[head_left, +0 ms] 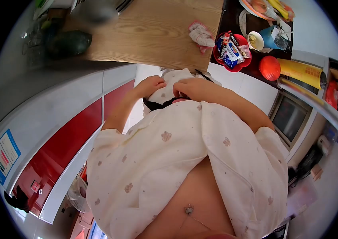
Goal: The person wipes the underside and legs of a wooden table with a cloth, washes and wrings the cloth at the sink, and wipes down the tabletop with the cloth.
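At waist height, my left hand (153, 86) rests against the patterned white cloth (168, 84), its fingers curled together; what they hold is hidden. To its right, my right hand (189, 88) has bent, closed fingertips at a black band (159, 105) that crosses the front of the waist. A bit of pink shows beside the band, under the right fingers. A thin black strap end (204, 75) sticks out beyond the right hand.
Ahead is a wooden table (153, 36) with a crumpled pink-and-white cloth (201, 36). At the right stand a red bowl of packets (243, 61), a white cup (255, 41) and a yellow roll (302, 73). Red-and-white cabinets (65, 139) line the left.
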The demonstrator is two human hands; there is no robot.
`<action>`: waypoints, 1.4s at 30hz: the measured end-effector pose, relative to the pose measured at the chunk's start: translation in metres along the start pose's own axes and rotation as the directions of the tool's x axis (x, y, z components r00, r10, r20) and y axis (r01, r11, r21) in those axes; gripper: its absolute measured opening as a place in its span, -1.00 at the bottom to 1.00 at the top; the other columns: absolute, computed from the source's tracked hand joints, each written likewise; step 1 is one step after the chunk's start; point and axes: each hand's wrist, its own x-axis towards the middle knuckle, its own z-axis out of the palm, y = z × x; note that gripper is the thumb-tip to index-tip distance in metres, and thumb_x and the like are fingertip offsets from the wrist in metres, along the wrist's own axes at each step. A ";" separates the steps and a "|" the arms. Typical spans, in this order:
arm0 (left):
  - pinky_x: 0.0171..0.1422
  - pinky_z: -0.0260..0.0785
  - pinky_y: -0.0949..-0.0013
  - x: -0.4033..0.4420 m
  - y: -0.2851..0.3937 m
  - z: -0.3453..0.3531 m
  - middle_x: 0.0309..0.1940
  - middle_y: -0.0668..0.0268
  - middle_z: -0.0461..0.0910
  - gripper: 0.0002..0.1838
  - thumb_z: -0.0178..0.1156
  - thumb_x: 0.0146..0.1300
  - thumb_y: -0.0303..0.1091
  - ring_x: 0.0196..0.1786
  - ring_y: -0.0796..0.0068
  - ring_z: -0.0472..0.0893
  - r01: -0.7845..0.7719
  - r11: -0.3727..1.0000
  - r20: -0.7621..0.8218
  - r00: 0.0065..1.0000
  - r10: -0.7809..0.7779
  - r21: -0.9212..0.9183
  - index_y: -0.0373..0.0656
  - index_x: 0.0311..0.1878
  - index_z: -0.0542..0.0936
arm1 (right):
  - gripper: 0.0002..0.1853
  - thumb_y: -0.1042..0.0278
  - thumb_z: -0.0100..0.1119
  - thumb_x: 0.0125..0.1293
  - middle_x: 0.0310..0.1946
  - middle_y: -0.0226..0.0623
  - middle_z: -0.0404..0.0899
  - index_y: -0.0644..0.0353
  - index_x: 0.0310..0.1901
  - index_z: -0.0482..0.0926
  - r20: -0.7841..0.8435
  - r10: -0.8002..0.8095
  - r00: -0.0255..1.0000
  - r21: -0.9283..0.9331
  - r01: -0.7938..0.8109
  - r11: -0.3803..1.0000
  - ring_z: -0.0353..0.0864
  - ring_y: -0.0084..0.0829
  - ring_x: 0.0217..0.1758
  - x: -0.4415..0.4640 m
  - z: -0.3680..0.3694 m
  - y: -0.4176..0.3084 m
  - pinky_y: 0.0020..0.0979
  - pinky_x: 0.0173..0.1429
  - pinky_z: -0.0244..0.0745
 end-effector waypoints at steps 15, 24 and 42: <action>-0.28 0.33 0.13 0.006 -0.034 0.025 -0.39 0.14 0.52 -0.77 -0.08 0.18 -0.17 -0.27 0.08 0.51 0.276 0.876 -0.386 0.916 -0.114 0.395 -0.13 -0.30 0.41 | -0.71 0.45 -0.01 0.08 -0.28 -0.21 0.52 0.13 -0.11 0.42 0.162 -0.187 0.969 0.327 0.126 0.937 0.51 -0.28 -0.22 0.004 0.007 -0.019 -0.40 -0.16 0.39; -0.13 0.34 0.30 0.015 -0.045 -0.005 -0.22 0.13 0.49 -0.67 0.07 0.12 -0.09 -0.14 0.20 0.48 0.211 0.950 0.013 0.976 -0.219 0.229 -0.14 -0.19 0.51 | -0.67 0.52 0.10 0.07 -0.18 -0.29 0.48 0.16 -0.07 0.44 -0.121 0.239 0.963 0.452 -0.161 0.877 0.49 -0.42 -0.19 -0.053 -0.018 0.012 -0.47 -0.14 0.40; -0.31 0.26 0.52 -0.064 0.121 -0.057 -0.49 0.34 0.46 -0.79 0.15 0.09 -0.34 -0.42 0.60 0.39 0.194 0.960 0.328 0.937 -0.121 -0.202 -0.26 -0.29 0.40 | -0.76 0.33 0.16 0.06 -0.48 -0.28 0.42 0.15 -0.25 0.36 -0.189 0.654 0.733 0.438 -0.533 0.724 0.44 -0.36 -0.39 -0.114 0.020 0.012 -0.38 -0.29 0.35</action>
